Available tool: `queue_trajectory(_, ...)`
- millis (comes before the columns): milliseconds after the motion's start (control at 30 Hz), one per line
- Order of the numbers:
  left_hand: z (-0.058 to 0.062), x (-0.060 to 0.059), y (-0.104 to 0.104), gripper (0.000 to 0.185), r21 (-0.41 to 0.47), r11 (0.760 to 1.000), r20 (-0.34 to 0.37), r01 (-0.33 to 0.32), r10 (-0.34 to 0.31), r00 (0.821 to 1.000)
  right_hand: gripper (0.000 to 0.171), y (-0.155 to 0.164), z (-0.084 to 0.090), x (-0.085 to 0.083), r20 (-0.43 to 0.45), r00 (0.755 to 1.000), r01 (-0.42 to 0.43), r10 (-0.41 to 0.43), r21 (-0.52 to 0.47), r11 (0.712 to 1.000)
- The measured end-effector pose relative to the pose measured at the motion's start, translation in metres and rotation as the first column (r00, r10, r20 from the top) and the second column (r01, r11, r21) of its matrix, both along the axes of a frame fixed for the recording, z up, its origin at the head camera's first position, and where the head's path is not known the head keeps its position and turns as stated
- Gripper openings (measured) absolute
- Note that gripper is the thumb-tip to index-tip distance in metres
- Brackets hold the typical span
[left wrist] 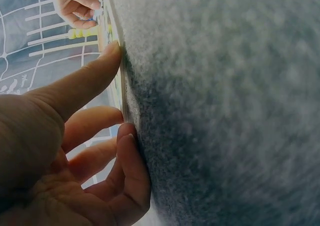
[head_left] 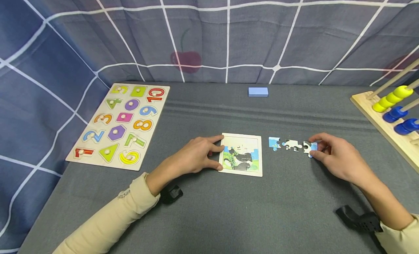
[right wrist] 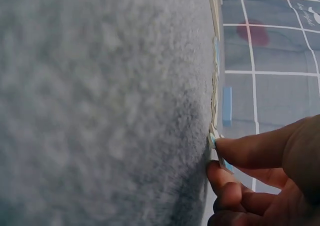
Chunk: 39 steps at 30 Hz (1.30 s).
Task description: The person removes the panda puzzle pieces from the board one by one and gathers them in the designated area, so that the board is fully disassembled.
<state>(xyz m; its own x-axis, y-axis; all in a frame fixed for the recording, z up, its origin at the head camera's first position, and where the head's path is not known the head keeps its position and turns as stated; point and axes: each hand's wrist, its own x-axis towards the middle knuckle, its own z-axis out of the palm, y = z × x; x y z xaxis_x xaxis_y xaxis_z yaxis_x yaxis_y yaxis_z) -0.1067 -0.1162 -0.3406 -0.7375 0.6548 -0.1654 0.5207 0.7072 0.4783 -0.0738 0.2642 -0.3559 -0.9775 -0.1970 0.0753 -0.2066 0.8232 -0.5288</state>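
Puzzle piece point(head_left: 309, 147), thin, light card: I pinch its edges with my right hand point(head_left: 337, 157); left hand point(head_left: 196, 155) fingers spread, steadying the puzzle board point(head_left: 242, 154).

Likely a makeshift play or recording corner in a home: grey felt-covered table point(head_left: 229, 210), checked blue bedsheet point(head_left: 229, 35) with cherry print hung as backdrop, wooden number peg board point(head_left: 121, 124), bead abacus point(head_left: 389, 115), panda jigsaw point(head_left: 241, 154).

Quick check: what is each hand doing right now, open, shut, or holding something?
Left hand: open, fingers resting on the puzzle board edge.
Right hand: pinching a puzzle piece.
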Motion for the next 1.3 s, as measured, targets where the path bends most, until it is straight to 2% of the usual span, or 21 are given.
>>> queue_trajectory(167, -0.0011, 0.0002, 0.0005, 0.059, -0.008, 1.000, 0.005, -0.005, 0.005, 1.000, 0.026, -0.0027, 0.0008, -0.0013, 0.017, 1.000, -0.005, 0.004, 0.049, 0.999)
queue_trajectory(533, -0.0015, 0.0011, 0.0011, 0.059, -0.016, 1.000, 0.002, -0.001, 0.001, 1.000, 0.025, -0.0026, -0.0023, -0.0001, 0.019, 1.000, -0.022, 0.021, 0.058, 0.998)
queue_trajectory(867, -0.0010, 0.0008, 0.0013, 0.059, -0.022, 1.000, -0.006, 0.000, -0.001, 1.000, 0.024, -0.0009, -0.0037, -0.0009, -0.024, 0.999, -0.044, 0.046, 0.072, 0.996)
queue_trajectory(1300, 0.0011, 0.0014, 0.0021, 0.058, -0.027, 1.000, -0.003, 0.003, -0.003, 1.000, 0.027, -0.0037, -0.0029, -0.0010, -0.004, 0.999, -0.039, 0.040, 0.083, 0.996)
